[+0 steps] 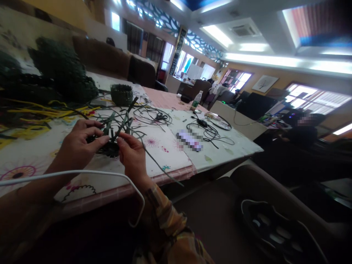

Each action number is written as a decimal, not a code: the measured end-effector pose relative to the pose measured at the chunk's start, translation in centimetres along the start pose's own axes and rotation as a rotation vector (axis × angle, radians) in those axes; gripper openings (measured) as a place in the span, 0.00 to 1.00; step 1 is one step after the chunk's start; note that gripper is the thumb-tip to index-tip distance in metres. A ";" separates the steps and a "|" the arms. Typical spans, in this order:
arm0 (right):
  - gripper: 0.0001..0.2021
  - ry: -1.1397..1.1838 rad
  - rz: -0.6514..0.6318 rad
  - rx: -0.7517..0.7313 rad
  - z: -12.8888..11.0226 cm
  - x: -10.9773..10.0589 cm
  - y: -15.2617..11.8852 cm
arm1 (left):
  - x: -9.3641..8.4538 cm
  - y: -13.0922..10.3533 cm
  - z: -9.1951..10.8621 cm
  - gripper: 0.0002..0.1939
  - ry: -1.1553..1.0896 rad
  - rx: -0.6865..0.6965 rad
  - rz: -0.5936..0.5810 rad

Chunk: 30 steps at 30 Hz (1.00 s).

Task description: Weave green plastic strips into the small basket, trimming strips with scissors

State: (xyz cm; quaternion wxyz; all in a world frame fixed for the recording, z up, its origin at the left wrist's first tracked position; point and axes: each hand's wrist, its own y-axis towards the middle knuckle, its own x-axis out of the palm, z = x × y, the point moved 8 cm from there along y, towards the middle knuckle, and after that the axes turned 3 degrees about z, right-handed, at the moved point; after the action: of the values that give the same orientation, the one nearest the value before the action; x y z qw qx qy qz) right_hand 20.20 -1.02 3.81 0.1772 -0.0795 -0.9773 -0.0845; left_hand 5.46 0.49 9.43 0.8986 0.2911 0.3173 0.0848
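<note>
At the table's front left, a partly woven basket [112, 150] of dark green flat strips lies between my hands, its loose strips standing up and splaying outward. My left hand [81, 145] grips its left side, thumb pointing across toward the strips. On the right side, my right hand [133, 152] pinches a strip between thumb and bent fingers. One long thin green strip [158, 163] trails from the work past my right hand and over the table's front edge. The basket's underside is mostly hidden by my fingers.
A woven green basket [121, 96] stands behind my hands, with a dark green woven heap [59, 69] and yellow strips [38, 115] at left. Scissors [161, 116], coiled strips, a bottle [197, 101] lie or stand farther right. A white cable [90, 171] crosses before my forearms. A person [306, 128] sits right.
</note>
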 end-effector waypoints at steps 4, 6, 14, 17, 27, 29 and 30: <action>0.08 -0.256 -0.055 -0.197 -1.3 -0.9 0.2 | 0.3 0.2 -0.1 0.18 -0.032 -0.004 -0.038; 0.09 -0.372 -0.092 -0.300 -1.6 -0.9 -0.3 | 0.8 0.2 0.0 0.17 -0.033 0.020 -0.067; 0.12 -0.786 -0.052 -0.477 -1.5 -1.5 -1.6 | 0.6 -0.1 1.1 0.21 -0.098 0.031 -0.083; 0.12 -0.704 -0.034 -0.522 -1.6 -2.7 -0.5 | -0.7 -0.1 2.2 0.20 -0.074 0.153 -0.049; 0.10 -0.619 0.030 -0.507 -2.4 -6.7 3.4 | 1.0 2.1 -4.4 0.30 -0.166 -0.107 -0.118; 0.10 -0.583 0.031 -0.446 -2.0 -7.3 3.7 | 3.3 1.8 -5.3 0.33 -0.294 -0.187 -0.281; 0.10 -0.565 0.018 -0.409 -1.7 -7.4 3.7 | 3.9 1.7 -5.4 0.34 -0.336 -0.205 -0.308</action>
State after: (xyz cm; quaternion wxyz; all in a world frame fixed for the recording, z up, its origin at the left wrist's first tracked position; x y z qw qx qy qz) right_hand 28.32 1.36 3.20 -0.1192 -0.1421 -0.9499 -0.2516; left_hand 5.23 5.70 5.00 0.9659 0.1565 0.1937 -0.0711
